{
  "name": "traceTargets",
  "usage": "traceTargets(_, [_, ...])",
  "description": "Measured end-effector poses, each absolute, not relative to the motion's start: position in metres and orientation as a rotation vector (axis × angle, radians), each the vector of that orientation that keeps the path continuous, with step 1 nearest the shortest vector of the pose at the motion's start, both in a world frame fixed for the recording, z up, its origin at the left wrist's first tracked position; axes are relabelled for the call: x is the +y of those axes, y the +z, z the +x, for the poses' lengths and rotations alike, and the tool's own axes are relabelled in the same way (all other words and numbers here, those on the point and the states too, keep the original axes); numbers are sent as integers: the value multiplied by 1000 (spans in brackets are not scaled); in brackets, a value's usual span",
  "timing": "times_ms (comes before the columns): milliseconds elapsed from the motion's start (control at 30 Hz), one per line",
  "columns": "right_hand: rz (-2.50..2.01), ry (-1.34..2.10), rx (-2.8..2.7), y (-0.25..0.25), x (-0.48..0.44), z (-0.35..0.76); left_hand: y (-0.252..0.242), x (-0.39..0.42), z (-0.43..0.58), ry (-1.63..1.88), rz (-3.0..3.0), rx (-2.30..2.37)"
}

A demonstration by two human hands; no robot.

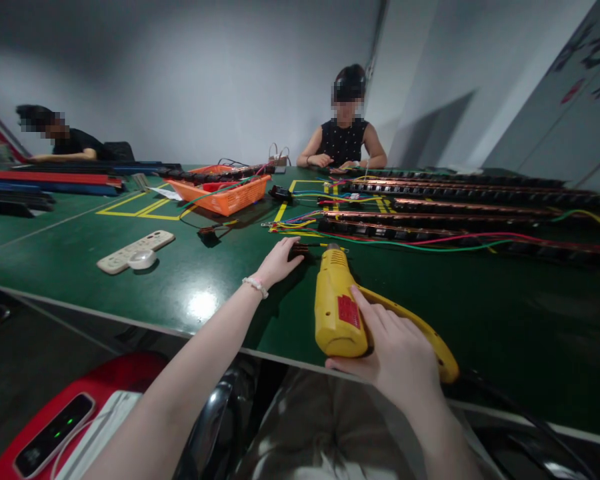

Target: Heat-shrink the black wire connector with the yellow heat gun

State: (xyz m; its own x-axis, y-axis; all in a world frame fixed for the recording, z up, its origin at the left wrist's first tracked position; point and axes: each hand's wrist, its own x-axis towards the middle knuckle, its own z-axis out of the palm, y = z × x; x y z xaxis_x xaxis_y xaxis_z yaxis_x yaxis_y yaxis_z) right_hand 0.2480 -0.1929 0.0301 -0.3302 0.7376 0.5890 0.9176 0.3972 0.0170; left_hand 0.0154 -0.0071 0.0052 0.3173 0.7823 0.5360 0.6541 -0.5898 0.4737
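Note:
A yellow heat gun [336, 303] with a red label lies at the front of the green table, its nozzle pointing away from me. My right hand [397, 347] is closed around its body and handle. In front of the nozzle is a small dark part with short yellow-tipped wires [321, 245]. My left hand [280, 260] is on that part, fingers closed at its left end; the fingertips partly hide it. Beyond the nozzle lie long black strips with copper windings [420, 230] and coloured wires.
An orange basket [230, 199] holding dark parts stands left of centre. Nearer are a power strip [125, 257] and a white tape roll [143, 259]. One person [344, 137] sits opposite, another [75, 143] at far left. A black cable [525, 410] trails right.

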Motion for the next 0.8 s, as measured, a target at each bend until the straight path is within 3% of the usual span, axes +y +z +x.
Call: traceTargets(800, [-1507,-773,-2096,34,-198,267,29,-32,13,1332,2457,1323])
